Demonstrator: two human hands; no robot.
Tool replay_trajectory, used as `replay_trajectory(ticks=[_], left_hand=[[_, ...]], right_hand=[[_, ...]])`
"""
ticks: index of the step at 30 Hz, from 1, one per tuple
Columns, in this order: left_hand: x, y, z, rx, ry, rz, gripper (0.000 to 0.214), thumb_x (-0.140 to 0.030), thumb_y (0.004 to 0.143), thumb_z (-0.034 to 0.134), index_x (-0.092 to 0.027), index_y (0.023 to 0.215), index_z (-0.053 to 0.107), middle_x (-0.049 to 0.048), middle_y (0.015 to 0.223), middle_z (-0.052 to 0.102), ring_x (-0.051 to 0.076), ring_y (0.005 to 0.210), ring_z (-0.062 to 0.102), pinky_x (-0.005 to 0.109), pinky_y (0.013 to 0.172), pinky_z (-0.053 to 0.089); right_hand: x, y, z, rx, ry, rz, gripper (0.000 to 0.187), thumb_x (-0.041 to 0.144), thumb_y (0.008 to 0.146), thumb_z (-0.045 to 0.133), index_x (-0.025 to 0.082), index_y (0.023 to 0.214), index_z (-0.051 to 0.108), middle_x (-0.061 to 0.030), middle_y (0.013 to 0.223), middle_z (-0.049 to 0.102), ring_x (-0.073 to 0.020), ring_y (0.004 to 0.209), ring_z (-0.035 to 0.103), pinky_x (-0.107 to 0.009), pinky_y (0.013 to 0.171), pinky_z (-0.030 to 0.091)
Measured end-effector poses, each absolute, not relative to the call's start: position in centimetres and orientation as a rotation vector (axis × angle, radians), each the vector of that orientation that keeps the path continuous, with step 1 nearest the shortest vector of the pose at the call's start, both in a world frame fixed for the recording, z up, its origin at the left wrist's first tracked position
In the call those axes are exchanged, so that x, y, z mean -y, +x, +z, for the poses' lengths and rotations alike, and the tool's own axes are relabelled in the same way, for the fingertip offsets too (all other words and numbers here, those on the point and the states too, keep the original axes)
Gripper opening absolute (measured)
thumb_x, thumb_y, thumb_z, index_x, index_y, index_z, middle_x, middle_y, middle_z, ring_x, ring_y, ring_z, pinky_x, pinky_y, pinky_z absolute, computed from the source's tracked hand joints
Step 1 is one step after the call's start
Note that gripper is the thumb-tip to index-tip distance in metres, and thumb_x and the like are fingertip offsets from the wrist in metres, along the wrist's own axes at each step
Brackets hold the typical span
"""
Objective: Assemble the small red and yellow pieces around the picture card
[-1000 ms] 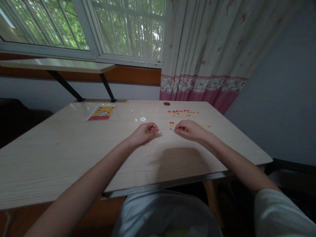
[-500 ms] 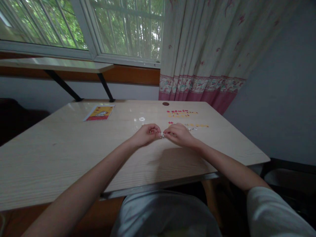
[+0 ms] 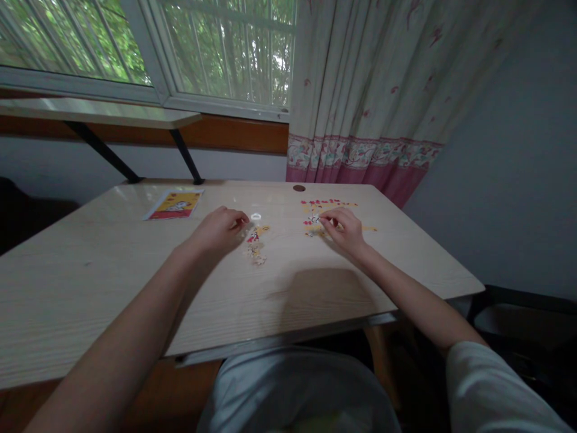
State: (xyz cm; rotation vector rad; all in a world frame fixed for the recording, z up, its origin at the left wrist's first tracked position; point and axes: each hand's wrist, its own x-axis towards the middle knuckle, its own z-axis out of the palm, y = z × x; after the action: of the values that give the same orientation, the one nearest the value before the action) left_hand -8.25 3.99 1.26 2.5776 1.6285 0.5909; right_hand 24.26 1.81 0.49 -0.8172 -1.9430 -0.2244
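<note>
My right hand (image 3: 345, 230) pinches a small white jigsaw puzzle piece (image 3: 315, 219) with dark lines, held over the rows at the right. Near it lie red pieces (image 3: 321, 202) in a row and yellow pieces (image 3: 369, 228) in another, partly covered by the hand. To the left, my left hand (image 3: 223, 227) hovers with curled fingers; whether anything is between its fingertips is hidden. Just right of that hand sits a loose pile of mixed puzzle pieces (image 3: 256, 254), with yellow and red ones (image 3: 255, 236) at its far end.
A yellow and red picture sheet (image 3: 174, 205) lies at the back left of the wooden table (image 3: 135, 288). A round brown cable cap (image 3: 299, 188) is set near the back edge. A raised shelf (image 3: 103, 112) on black legs stands at the back left, with a curtain (image 3: 360, 120) behind.
My hands, close together before, have moved apart. The left went left, uncovering the loose pile; the right went slightly right and farther back with the white piece.
</note>
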Motion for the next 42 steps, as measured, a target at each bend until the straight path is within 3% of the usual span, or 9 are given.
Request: replay_trajectory(ticks=[9,28,36,42], left_hand=[[-5.3,-7.6,-1.9,-1.517,2.731,0.442,0.042,-0.038,0.091,0.034,-0.013,0.106,0.064,0.0131,0.099,0.064,0.024,0.094,0.058,0.037,0.087,0.045],[-3.2,-3.6,-1.9,-1.693,2.735,0.426,0.039,-0.036,0.093,0.034,-0.015,0.108,0.063,0.0123,0.103,0.061,0.026,0.095,0.055,0.038,0.083,0.045],[-4.3,-6.5,-0.8,-1.563,2.686,0.520,0.039,-0.039,0.088,0.039,-0.015,0.096,0.069,0.0125,0.095,0.065,0.025,0.091,0.057,0.038,0.085,0.045],[-4.4,-7.7,0.3,-1.486,2.747,0.459,0.037,-0.034,0.084,0.039,-0.014,0.086,0.071,0.0123,0.084,0.065,0.024,0.083,0.058,0.035,0.078,0.045]], right_hand=[[-1.7,24.7,0.7,1.893,-0.820,-0.233,0.021,0.035,0.089,0.054,0.020,0.080,0.065,-0.0029,0.072,0.067,-0.0127,0.061,0.055,-0.028,0.064,0.044],[-2.9,27.4,2.1,2.079,-0.872,-0.242,0.017,0.030,0.088,0.054,0.018,0.084,0.065,-0.0049,0.079,0.067,-0.0138,0.066,0.055,-0.029,0.068,0.042],[-4.4,37.5,3.4,2.178,-1.638,0.317,0.024,0.034,0.079,0.056,0.014,0.082,0.069,-0.0065,0.072,0.067,-0.0135,0.061,0.054,-0.025,0.057,0.039],[-4.9,40.3,1.8,2.156,-1.827,0.691,0.026,0.041,0.069,0.064,0.015,0.073,0.070,-0.0069,0.073,0.069,-0.0150,0.066,0.058,-0.025,0.061,0.043]])
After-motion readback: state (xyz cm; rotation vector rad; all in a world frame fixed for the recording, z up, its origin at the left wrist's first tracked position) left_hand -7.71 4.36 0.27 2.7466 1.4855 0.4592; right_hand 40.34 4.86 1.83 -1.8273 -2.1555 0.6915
